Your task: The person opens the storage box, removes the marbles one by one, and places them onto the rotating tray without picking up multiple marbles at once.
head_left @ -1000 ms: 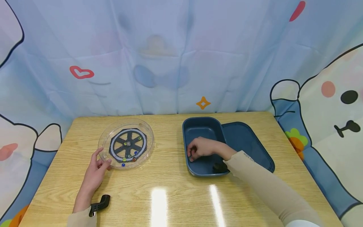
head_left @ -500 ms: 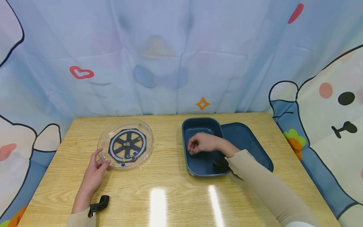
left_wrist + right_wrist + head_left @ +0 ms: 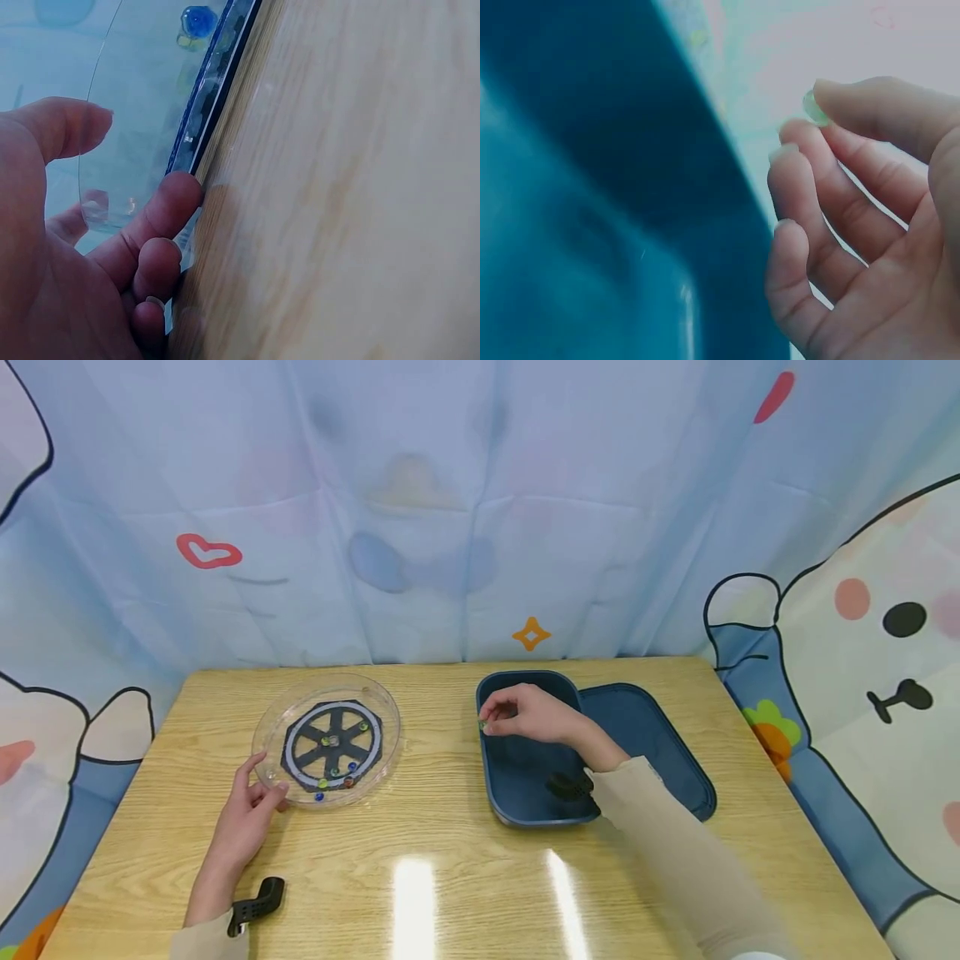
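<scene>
In the head view, my left hand (image 3: pixel 242 818) holds the near-left rim of a clear round dish (image 3: pixel 298 695) between thumb and fingers. Under or inside the dish shows a dark octagonal piece (image 3: pixel 352 736) with a white ring and spokes. Several small glass marbles lie about it, among them a blue marble (image 3: pixel 319 797) and a reddish one (image 3: pixel 348 782). Over the left rim of a navy box (image 3: pixel 513 789), my right hand (image 3: pixel 538 717) pinches a green glass marble (image 3: pixel 812 109) between thumb and fingertip; its other fingers are loosely bent.
A navy lid (image 3: pixel 641 727) lies to the right of the box, partly behind it. The wooden table (image 3: pixel 442 760) stretches between dish and box. A patterned curtain (image 3: pixel 420 568) hangs behind and along both sides. Black wrist devices (image 3: pixel 258 903) sit on the wrists.
My right hand has risen from inside the navy box toward its left rim, bringing the green marble out with it. The left hand stays on the dish.
</scene>
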{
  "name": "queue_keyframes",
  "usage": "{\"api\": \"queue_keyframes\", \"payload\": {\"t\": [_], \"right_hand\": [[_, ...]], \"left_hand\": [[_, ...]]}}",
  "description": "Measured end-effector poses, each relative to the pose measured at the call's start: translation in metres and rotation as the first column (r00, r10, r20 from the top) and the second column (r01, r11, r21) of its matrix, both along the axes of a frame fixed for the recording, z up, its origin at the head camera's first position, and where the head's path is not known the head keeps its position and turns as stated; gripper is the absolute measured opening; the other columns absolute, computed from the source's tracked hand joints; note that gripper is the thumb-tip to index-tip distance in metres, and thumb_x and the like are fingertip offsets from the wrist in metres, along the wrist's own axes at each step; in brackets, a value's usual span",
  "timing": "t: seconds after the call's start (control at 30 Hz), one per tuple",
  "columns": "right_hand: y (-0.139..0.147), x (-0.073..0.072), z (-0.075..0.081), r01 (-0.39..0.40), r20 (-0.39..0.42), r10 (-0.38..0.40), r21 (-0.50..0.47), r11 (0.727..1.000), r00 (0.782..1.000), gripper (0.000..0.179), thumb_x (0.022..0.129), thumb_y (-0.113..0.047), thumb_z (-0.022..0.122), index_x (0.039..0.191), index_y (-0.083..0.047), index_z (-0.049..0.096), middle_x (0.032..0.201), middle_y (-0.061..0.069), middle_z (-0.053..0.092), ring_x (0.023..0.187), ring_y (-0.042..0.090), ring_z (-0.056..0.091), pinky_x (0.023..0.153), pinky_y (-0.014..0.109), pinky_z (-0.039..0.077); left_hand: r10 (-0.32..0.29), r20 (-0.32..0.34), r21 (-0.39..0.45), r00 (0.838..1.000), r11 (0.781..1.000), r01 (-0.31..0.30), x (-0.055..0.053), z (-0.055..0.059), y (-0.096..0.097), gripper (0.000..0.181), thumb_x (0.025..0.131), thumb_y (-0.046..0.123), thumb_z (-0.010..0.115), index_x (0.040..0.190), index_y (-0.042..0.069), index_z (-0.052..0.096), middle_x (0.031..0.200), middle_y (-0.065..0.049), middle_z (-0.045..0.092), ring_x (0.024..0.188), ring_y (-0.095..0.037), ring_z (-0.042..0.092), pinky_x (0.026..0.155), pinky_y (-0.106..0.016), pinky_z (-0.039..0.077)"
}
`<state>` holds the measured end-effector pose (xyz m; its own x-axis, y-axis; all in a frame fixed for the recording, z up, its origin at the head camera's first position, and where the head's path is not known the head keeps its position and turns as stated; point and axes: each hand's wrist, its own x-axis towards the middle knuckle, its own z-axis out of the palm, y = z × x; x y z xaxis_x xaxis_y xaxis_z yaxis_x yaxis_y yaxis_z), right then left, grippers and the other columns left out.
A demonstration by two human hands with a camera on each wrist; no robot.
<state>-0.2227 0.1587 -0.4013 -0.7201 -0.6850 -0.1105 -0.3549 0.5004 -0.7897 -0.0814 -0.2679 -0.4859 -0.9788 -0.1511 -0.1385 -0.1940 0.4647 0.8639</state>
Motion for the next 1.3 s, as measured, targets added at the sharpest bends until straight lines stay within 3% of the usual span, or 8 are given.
{"api": "queue_keyframes", "payload": {"t": [0.23, 0.5, 0.73, 0.9, 1.0, 1.13, 1.23, 1.3], "right_hand": [[-0.033, 0.004, 0.003, 0.087, 0.005, -0.087, -0.119, 0.989, 0.996, 0.016, 0.096, -0.017, 0.069, 0.11, -0.011, 0.071, 0.105, 0.001, 0.067, 0.091, 0.019, 0.062, 0.08, 0.038, 0.05], [-0.075, 0.012, -0.003, 0.159, 0.065, -0.147, -0.285, 0.945, 0.987, 0.018, 0.096, -0.02, 0.068, 0.112, -0.01, 0.071, 0.107, 0.003, 0.065, 0.095, 0.022, 0.059, 0.082, 0.042, 0.049], [-0.133, 0.021, -0.009, 0.15, 0.104, -0.121, -0.334, 0.931, 0.987, 0.023, 0.096, -0.016, 0.069, 0.116, -0.004, 0.069, 0.102, 0.004, 0.065, 0.093, 0.021, 0.059, 0.083, 0.044, 0.049], [-0.164, 0.026, -0.02, 0.159, 0.136, -0.116, -0.364, 0.918, 0.984, 0.023, 0.095, -0.015, 0.07, 0.115, -0.004, 0.07, 0.1, 0.001, 0.065, 0.09, 0.015, 0.059, 0.078, 0.034, 0.05], [-0.175, 0.03, -0.026, 0.187, 0.166, -0.131, -0.391, 0.901, 0.977, 0.022, 0.094, -0.014, 0.07, 0.114, -0.004, 0.07, 0.1, 0.001, 0.066, 0.088, 0.014, 0.06, 0.077, 0.031, 0.051], [-0.182, 0.033, -0.029, 0.201, 0.185, -0.132, -0.431, 0.88, 0.974, 0.021, 0.094, -0.013, 0.07, 0.114, -0.004, 0.07, 0.1, 0.003, 0.067, 0.088, 0.015, 0.061, 0.082, 0.042, 0.052], [-0.184, 0.035, -0.028, 0.197, 0.166, -0.137, -0.427, 0.883, 0.976, 0.021, 0.095, -0.015, 0.07, 0.113, -0.006, 0.07, 0.1, 0.003, 0.067, 0.087, 0.016, 0.061, 0.082, 0.042, 0.051], [-0.185, 0.036, -0.028, 0.193, 0.152, -0.142, -0.413, 0.89, 0.978, 0.02, 0.095, -0.016, 0.07, 0.113, -0.007, 0.071, 0.099, 0.001, 0.067, 0.087, 0.016, 0.061, 0.079, 0.036, 0.051]], "left_hand": [[0.004, -0.008, 0.005, 1.0, 1.0, -0.003, 0.0, -0.001, 0.0, 0.066, 0.105, 0.03, 0.051, 0.158, 0.013, 0.015, 0.083, -0.009, 0.06, 0.056, -0.015, 0.036, 0.057, -0.032, 0.03], [0.002, -0.007, -0.004, 1.0, 1.0, -0.002, 0.002, -0.003, 0.001, 0.066, 0.105, 0.031, 0.05, 0.158, 0.013, 0.014, 0.082, -0.007, 0.06, 0.057, -0.015, 0.036, 0.058, -0.032, 0.031], [0.015, -0.019, 0.015, 1.0, 1.0, -0.015, 0.004, -0.002, -0.002, 0.067, 0.105, 0.03, 0.051, 0.158, 0.012, 0.014, 0.08, -0.007, 0.059, 0.055, -0.014, 0.035, 0.057, -0.032, 0.031], [0.017, 0.006, 0.016, 1.0, 1.0, -0.017, 0.005, -0.001, -0.001, 0.069, 0.105, 0.031, 0.051, 0.159, 0.013, 0.012, 0.083, -0.008, 0.059, 0.057, -0.014, 0.037, 0.06, -0.032, 0.031], [0.013, 0.008, 0.013, 1.0, 1.0, -0.013, 0.004, -0.001, -0.001, 0.069, 0.105, 0.031, 0.051, 0.159, 0.013, 0.012, 0.084, -0.008, 0.06, 0.057, -0.015, 0.037, 0.06, -0.032, 0.031], [0.014, 0.005, -0.002, 1.0, 1.0, -0.014, 0.003, -0.001, -0.002, 0.068, 0.105, 0.032, 0.051, 0.159, 0.014, 0.013, 0.082, -0.007, 0.06, 0.056, -0.014, 0.036, 0.058, -0.033, 0.031], [0.016, 0.008, -0.006, 1.0, 1.0, -0.016, 0.002, -0.001, -0.001, 0.068, 0.105, 0.032, 0.051, 0.158, 0.015, 0.013, 0.081, -0.006, 0.06, 0.056, -0.014, 0.035, 0.058, -0.033, 0.03], [0.014, 0.007, -0.005, 1.0, 1.0, -0.014, 0.002, 0.0, -0.001, 0.068, 0.105, 0.033, 0.051, 0.159, 0.015, 0.013, 0.082, -0.006, 0.06, 0.056, -0.014, 0.035, 0.058, -0.033, 0.031]]}}
